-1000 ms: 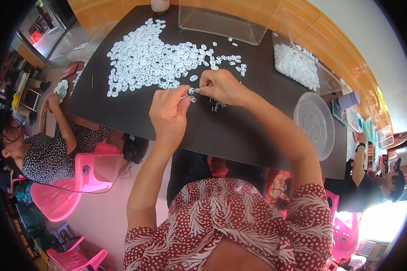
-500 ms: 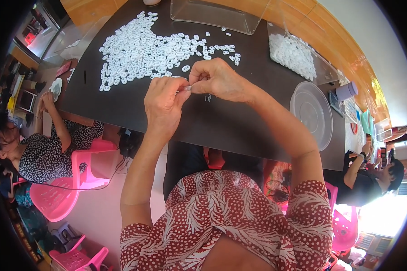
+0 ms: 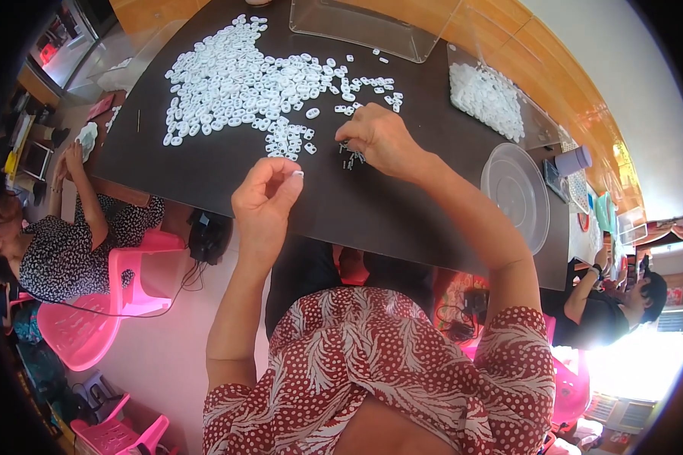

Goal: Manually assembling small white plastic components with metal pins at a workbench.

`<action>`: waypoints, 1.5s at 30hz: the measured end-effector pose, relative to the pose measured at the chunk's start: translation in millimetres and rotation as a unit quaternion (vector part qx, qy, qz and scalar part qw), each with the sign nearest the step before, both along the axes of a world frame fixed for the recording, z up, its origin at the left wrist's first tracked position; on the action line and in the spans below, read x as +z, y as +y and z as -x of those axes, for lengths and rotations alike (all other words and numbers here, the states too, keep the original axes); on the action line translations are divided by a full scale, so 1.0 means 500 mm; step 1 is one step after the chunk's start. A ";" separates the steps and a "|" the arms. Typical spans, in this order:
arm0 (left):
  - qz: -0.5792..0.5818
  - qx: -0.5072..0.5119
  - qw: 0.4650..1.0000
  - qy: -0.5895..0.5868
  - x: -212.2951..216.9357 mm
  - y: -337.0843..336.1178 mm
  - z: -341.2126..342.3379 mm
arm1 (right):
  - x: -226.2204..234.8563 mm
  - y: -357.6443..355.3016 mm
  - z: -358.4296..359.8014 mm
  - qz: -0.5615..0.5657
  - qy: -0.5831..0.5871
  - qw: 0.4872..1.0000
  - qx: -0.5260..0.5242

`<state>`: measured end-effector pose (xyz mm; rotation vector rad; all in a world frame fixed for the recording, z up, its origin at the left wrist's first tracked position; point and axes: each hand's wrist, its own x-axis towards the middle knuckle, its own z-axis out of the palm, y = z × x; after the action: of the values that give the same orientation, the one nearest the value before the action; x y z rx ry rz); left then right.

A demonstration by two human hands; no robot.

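Note:
Between the thumb and forefinger of my left hand [image 3: 264, 199] is a small white plastic piece [image 3: 298, 174], held just above the dark table. My right hand [image 3: 381, 138] is bent over a little pile of small metal pins [image 3: 349, 161], fingertips pinched together at its edge; whatever they grip is hidden. A cluster of white rectangular pieces with holes [image 3: 284, 142] lies just beyond my left hand. Farther off spreads a large heap of white oval pieces with holes [image 3: 243, 83]. More small rectangular pieces [image 3: 376, 81] are scattered beyond my right hand.
On the right lie a round clear plastic lid [image 3: 515, 199], a clear tray of translucent white pieces [image 3: 487, 98] and a lilac cup [image 3: 573, 161]. A clear box [image 3: 357, 30] stands at the far edge. One person sits left, another right.
My hands have come apart. The left drew nearer to me with the white piece; the right moved slightly right, down to the metal pins. The rectangular cluster behind them now shows.

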<state>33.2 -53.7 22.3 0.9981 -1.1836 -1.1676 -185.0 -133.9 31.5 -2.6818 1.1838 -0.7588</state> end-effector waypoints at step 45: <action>-0.048 -0.021 0.986 0.159 -0.016 0.056 0.062 | 0.050 0.150 -0.055 -0.375 -0.267 0.887 -0.031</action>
<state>2.3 -25.4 14.3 0.8219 -0.9048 -1.3710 -157.3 -58.8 56.4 -1.6712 1.1047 -0.7648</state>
